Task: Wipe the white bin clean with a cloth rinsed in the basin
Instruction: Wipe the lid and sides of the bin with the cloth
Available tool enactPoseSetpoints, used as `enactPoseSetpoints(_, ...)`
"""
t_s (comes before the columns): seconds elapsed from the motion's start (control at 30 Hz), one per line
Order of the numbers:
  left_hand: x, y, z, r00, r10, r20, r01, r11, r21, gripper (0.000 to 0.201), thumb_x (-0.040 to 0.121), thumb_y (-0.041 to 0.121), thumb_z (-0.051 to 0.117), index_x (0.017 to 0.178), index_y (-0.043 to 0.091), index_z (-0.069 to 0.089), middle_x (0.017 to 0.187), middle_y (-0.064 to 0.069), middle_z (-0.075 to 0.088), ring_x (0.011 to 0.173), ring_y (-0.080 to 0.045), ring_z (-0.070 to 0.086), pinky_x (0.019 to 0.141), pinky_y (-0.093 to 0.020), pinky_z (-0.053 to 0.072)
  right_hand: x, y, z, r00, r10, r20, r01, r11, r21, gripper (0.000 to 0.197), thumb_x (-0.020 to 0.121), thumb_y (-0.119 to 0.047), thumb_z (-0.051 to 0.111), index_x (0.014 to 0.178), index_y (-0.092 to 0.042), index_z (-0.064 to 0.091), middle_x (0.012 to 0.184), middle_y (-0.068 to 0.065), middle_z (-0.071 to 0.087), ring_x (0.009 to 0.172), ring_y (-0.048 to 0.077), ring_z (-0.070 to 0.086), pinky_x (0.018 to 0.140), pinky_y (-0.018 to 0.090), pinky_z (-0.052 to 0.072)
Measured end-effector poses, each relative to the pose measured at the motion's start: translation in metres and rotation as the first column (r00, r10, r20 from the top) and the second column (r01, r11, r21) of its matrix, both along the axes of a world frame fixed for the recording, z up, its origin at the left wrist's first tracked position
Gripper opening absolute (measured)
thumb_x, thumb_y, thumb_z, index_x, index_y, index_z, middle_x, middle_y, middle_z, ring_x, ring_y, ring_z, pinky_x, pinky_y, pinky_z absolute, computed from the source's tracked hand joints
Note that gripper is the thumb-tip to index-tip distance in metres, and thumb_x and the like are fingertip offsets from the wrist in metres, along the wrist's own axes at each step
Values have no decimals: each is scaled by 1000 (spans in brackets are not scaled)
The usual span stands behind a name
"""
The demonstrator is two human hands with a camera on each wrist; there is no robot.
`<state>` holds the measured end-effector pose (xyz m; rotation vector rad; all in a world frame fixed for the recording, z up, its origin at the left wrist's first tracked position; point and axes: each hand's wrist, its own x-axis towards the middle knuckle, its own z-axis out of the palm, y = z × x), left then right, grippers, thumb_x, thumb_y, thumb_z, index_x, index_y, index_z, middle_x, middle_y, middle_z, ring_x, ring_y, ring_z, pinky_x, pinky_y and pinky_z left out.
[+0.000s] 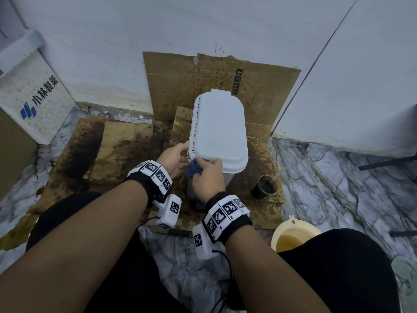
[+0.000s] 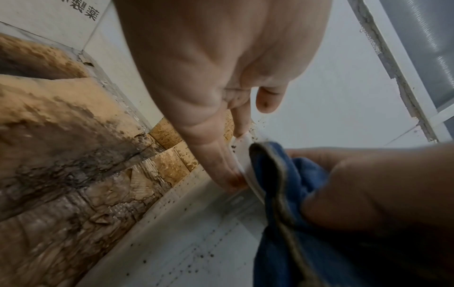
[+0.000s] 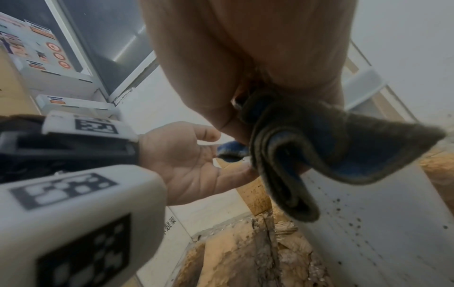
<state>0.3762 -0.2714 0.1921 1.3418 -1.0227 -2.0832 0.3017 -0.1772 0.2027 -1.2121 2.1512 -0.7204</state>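
Stained brown cardboard (image 1: 126,141) carries the lidded white plastic bin (image 1: 220,132) (side speckled dark). My left hand (image 1: 174,158) steadies its rim, fingers straight; my right hand (image 1: 208,177) clutches the bunched blue cloth (image 1: 194,169) against the lid's near corner.

Items I log apart from the job:
- Stained cardboard sheets (image 1: 126,141), flat on the marble floor (image 1: 338,177) beneath and ahead of the hands.
- One stained cardboard panel (image 1: 180,86), upright against the wall beyond the hands.
- Dark cup (image 1: 264,188) with a stick in it, right of the right hand.
- White carton (image 1: 33,96) with blue logo, far left of the left hand.
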Motion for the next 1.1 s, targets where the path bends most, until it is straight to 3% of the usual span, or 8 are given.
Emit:
enactPoseSetpoints(0.13, 2, -1, -2, 1000, -17, 0, 17, 1000, -13, 21, 95, 35, 55, 88, 16, 63, 82, -14, 65, 79, -28, 63, 79, -38, 52, -9, 16, -3, 995, 60, 79, -53, 995, -83, 42, 83, 6, 47, 116, -14, 63, 108, 7, 39, 91, 15, 42, 81, 6, 33)
enactPoseSetpoints(0.23, 2, -1, -1, 999, -41, -3, 41, 999, -19, 21, 95, 37, 54, 98, 18, 62, 92, -17, 68, 86, -29, 69, 82, -37, 56, -31, 44, -17, 984, -86, 159, 112, 981, -157, 51, 80, 6, 53, 124, -17, 63, 110, 6, 45, 88, -2, 45, 82, -7, 27)
enactPoseSetpoints(0.43, 1, 1, -1, 1000, -23, 1, 23, 999, -22, 22, 95, 37, 55, 100, 18, 62, 95, -17, 67, 94, -31, 68, 90, -41, 55, -71, 63, -62, 897, -343, 280, 406, 888, -214, 55, 73, -13, 53, 127, -25, 62, 121, 6, 58, 107, 19, 60, 101, 42, 48)
enactPoseSetpoints(0.5, 0, 1, -2, 1000, -22, 5, 22, 1000, -18, 21, 96, 38, 54, 98, 19, 62, 96, -17, 68, 94, -31, 68, 89, -41, 55, -60, 60, -50, 899, -330, 288, 393, 899, -196, 55, 77, -9, 54, 130, -23, 60, 122, 6, 56, 105, 17, 59, 102, 39, 48)
enactPoseSetpoints(0.57, 0, 2, -2, 1000, -21, 6, 21, 1000, -10, 20, 96, 38, 54, 97, 19, 62, 99, -19, 67, 96, -32, 68, 90, -41, 55, -54, 56, -45, 899, -325, 295, 387, 904, -182, 52, 83, -3, 54, 133, -18, 57, 123, 6, 51, 99, 7, 53, 100, 17, 42)
enactPoseSetpoints(0.67, 0, 2, -3, 1000, -15, -5, 15, 1000, -5, 20, 96, 39, 55, 95, 20, 61, 97, -18, 67, 96, -32, 68, 90, -41, 55, -50, 53, -50, 896, -329, 298, 391, 902, -182, 51, 89, 5, 50, 136, -11, 52, 121, 8, 42, 87, -13, 42, 75, -11, 26)
enactPoseSetpoints(0.77, -1, 1, -4, 1000, -11, 1, 11, 1000, -4, 22, 95, 39, 55, 95, 18, 61, 96, -17, 67, 96, -32, 68, 89, -40, 55, -43, 48, -52, 901, -308, 306, 379, 903, -205, 52, 89, 5, 49, 138, -11, 51, 121, 9, 42, 85, -21, 40, 74, -11, 26)
enactPoseSetpoints(1.1, -2, -1, -7, 1000, -2, 11, 2, 1000, -7, 24, 94, 42, 57, 97, 18, 63, 97, -18, 68, 92, -30, 70, 85, -38, 57, -24, 34, -44, 952, -179, 249, 218, 966, -140, 53, 91, 2, 49, 141, -13, 46, 108, 3, 35, 87, 1, 40, 73, -12, 24)
